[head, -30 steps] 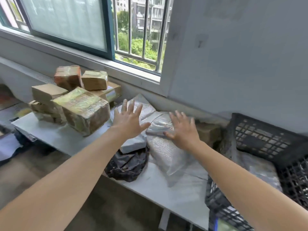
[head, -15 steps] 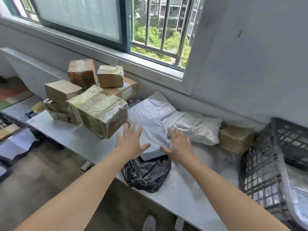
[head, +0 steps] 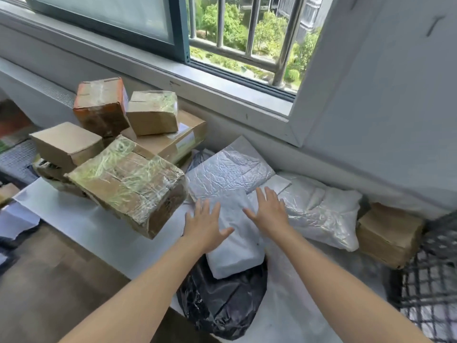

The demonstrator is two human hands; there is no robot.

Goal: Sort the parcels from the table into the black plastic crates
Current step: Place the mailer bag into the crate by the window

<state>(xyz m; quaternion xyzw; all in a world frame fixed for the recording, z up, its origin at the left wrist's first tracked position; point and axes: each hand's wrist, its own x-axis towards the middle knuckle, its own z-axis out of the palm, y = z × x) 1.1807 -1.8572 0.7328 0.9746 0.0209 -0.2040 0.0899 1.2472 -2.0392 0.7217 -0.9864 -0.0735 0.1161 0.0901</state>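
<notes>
Left hand [head: 205, 229], right hand [head: 268, 214], fingers [head: 262, 194] released over white parcel [head: 237, 253]; taped box [head: 128, 184] alongside, black bag [head: 222, 300] beneath

A flat white parcel [head: 235, 233] is lying on the worktop [head: 99, 229], its near end overlapping a black bag parcel [head: 222, 300]. A crinkled silver parcel [head: 230, 167] is lying behind it; taped cardboard boxes [head: 128, 179] are piling up at the left, and a black crate [head: 430, 280] is standing at the right.
</notes>
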